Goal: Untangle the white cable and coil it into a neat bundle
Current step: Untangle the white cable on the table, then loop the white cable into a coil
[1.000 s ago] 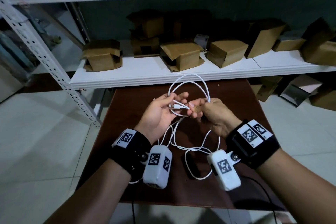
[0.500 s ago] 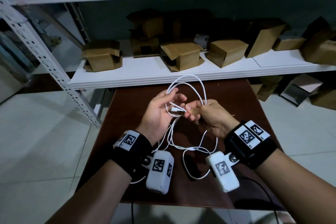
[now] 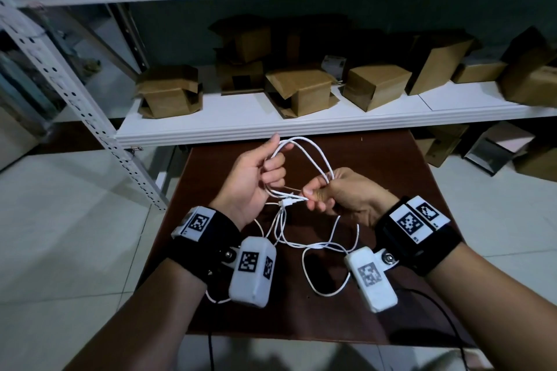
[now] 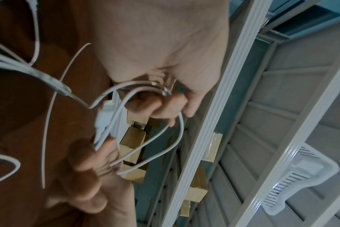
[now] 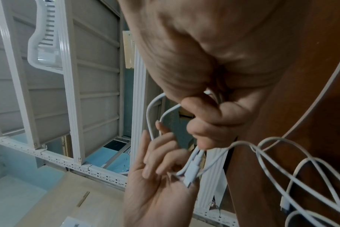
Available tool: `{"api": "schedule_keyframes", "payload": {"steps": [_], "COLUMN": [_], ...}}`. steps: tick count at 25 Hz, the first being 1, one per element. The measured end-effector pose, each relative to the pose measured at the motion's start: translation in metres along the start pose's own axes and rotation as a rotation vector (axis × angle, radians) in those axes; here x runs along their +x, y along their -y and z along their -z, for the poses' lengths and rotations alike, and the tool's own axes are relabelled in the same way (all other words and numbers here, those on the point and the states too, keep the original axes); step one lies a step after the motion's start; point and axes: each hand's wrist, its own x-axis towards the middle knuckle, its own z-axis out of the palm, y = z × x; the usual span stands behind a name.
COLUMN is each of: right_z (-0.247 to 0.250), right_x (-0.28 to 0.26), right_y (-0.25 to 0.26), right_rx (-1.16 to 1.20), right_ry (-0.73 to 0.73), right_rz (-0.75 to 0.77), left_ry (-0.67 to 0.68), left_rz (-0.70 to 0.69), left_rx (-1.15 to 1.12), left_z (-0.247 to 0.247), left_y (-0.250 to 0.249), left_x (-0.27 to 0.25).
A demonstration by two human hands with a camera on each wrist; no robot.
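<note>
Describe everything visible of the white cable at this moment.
The white cable is thin, round and flexible, looking plastic-sheathed, with a small white plug showing between the hands. Two strands arch in a raised loop from the left hand, whose fingers curl round them, to the right hand, which pinches several strands together beside the plug. The remainder hangs below in loose, crossing loops onto the brown table, partly behind the wrist cameras. It is not yet coiled.
</note>
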Motion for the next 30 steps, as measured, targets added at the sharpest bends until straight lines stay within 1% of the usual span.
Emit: {"api": "schedule_keyframes", "payload": {"steps": [2, 5, 9, 11, 12, 14, 16, 17, 19, 21, 23, 25, 27, 30], "right_z": [0.006, 0.013, 0.016, 0.020, 0.022, 0.025, 0.027, 0.027, 0.027, 0.025, 0.023, 0.018, 0.015, 0.013], "right_x": [-0.001, -0.006, -0.008, -0.009, -0.010, -0.012, -0.012, -0.012, -0.012, -0.011, -0.009, -0.006, -0.003, 0.001], "right_y": [0.006, 0.017, 0.021, 0.024, 0.025, 0.023, 0.018, 0.015, 0.012, 0.012, 0.012, 0.012, 0.010, 0.008], "right_rx": [-0.014, -0.012, -0.088, -0.184, -0.246, -0.333, -0.339, -0.321, -0.256, -0.171, -0.085, -0.007, 0.028, -0.016], "right_ry": [-0.002, 0.043, 0.099, 0.092, 0.071, 0.013, -0.025, -0.036, -0.048, -0.055, -0.064, -0.070, -0.079, -0.090], "right_rz": [0.027, 0.102, 0.145, 0.156, 0.166, 0.172, 0.162, 0.159, 0.161, 0.165, 0.152, 0.115, 0.095, 0.103], "left_ry": [-0.019, -0.055, -0.083, -0.094, -0.091, -0.075, -0.065, -0.066, -0.069, -0.046, -0.033, -0.039, -0.043, -0.064], "left_rz": [-0.009, 0.006, -0.025, -0.016, -0.005, 0.026, 0.062, 0.076, 0.099, 0.110, 0.086, 0.045, 0.008, -0.015], "left_rx": [0.013, -0.057, -0.102, -0.107, -0.064, 0.101, 0.207, 0.202, 0.105, -0.072, -0.221, -0.313, -0.359, -0.329], "left_z": [0.007, 0.012, 0.012, 0.015, 0.014, 0.010, 0.006, 0.006, 0.006, 0.006, 0.004, -0.001, -0.006, -0.006], "left_y": [-0.005, -0.009, -0.016, -0.018, -0.017, -0.010, -0.001, 0.001, 0.004, 0.004, 0.007, 0.012, 0.019, 0.018], "left_x": [0.004, 0.005, 0.006, 0.007, 0.007, 0.005, 0.004, 0.004, 0.004, 0.002, -0.001, -0.003, -0.002, 0.001]}}
